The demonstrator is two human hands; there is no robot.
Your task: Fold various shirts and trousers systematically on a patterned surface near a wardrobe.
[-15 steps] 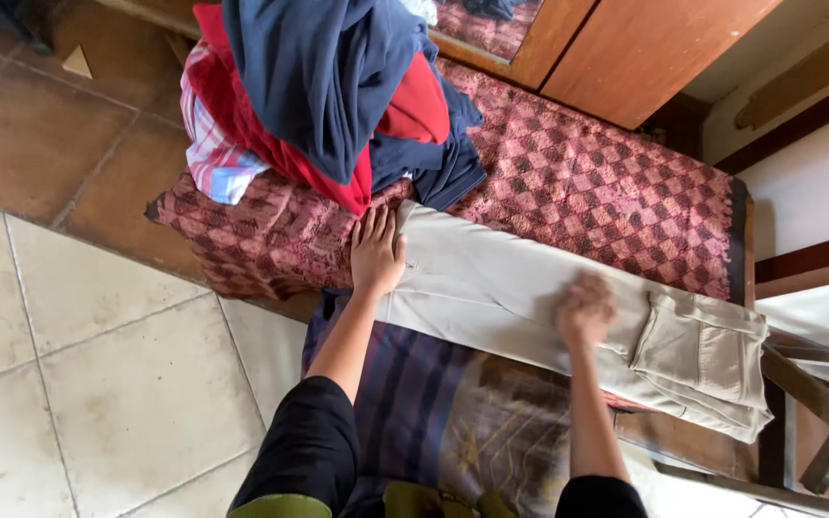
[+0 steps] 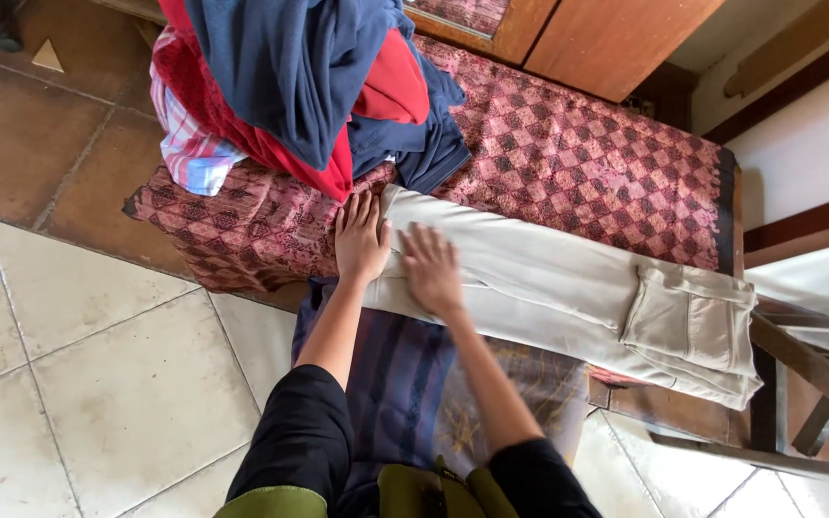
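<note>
beige trousers (image 2: 568,278) flat on patterned red cloth (image 2: 587,163), long axis left to lower right, pocketed waist at right. soft, light, limp; best taken at waist or hem. left hand (image 2: 361,237) and right hand (image 2: 431,270) open, palms pressed on hem end. clothes pile (image 2: 299,86) just beside.

I see pale floor tiles (image 2: 98,384) left of my grip, brown tiles (image 2: 11,134) beyond, wooden cabinet doors (image 2: 606,38) ahead, white wall (image 2: 808,144) right.

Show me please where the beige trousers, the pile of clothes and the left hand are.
beige trousers (image 2: 549,273): head view, middle of the leg.
pile of clothes (image 2: 290,77): head view, blue garment on top.
left hand (image 2: 360,240): head view, back of hand.
</note>
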